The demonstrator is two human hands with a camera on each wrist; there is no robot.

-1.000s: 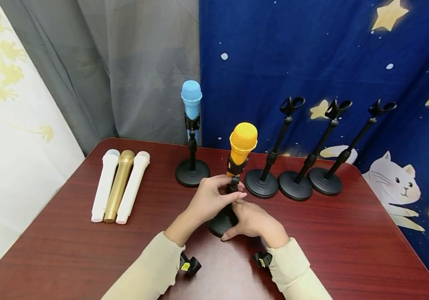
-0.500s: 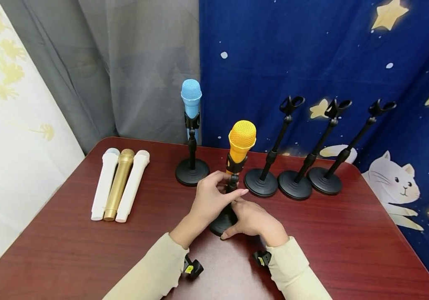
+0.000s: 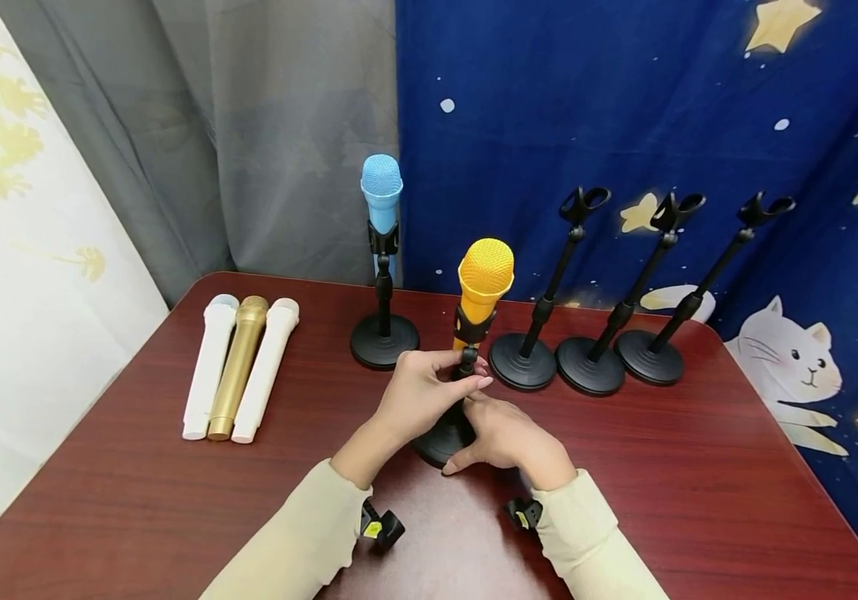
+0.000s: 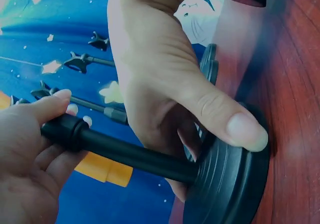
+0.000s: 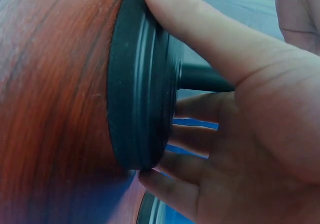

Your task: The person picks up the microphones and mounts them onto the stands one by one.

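Short of the table's (image 3: 137, 500) far edge, a stand (image 3: 438, 442) holding a yellow microphone (image 3: 486, 271) is gripped low by the right hand (image 3: 507, 429), pinched higher by the left hand (image 3: 417, 393); beyond, three stands (image 3: 620, 317) are lined toward the far right corner.

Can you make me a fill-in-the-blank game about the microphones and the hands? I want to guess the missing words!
1. The yellow microphone and the ____ microphone are both in stands.
2. The left hand holds the pole of the yellow one's stand, while the right hand grips its round ____.
3. The gold microphone lies between two ____ microphones.
4. The number of black stands holding no microphone is ____.

Missing words: blue; base; white; three.
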